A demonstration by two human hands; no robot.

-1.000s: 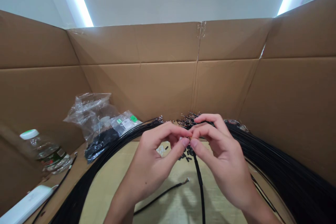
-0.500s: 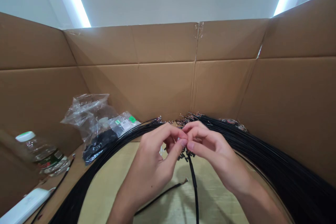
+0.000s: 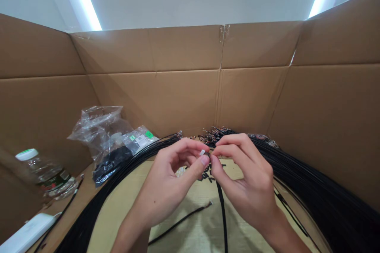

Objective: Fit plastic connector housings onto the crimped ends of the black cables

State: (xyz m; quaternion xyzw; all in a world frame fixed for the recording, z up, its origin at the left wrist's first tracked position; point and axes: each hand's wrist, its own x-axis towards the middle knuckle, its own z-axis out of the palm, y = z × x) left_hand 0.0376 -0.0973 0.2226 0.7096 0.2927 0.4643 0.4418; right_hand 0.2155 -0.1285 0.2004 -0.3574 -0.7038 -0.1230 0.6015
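Observation:
Between the thumb and index finger of my left hand (image 3: 166, 185) is a small white connector (image 3: 202, 152). The fingertips of my right hand (image 3: 246, 185) are pinched close beside it on thin dark wire, at the top of a black cable (image 3: 222, 213) that runs down toward me. Fine detail where the fingertips meet is hard to make out. Under the hands lie several short black tube pieces (image 3: 204, 175) and some white pieces (image 3: 179, 172), partly hidden. Another black cable (image 3: 184, 219), ending in a connector, rests on the yellowish board (image 3: 124, 205).
Thick bundles of black cables curve along the left (image 3: 103, 193) and right (image 3: 299, 174). Clear plastic bags (image 3: 101, 122), a bottle (image 3: 56, 178) and a white box-shaped device (image 3: 32, 231) are at left. Cardboard walls (image 3: 154, 99) enclose the sides and back.
The white connector now shows in my left fingertips. My right hand has turned and its fingers have shifted slightly, uncovering more of the black pieces below.

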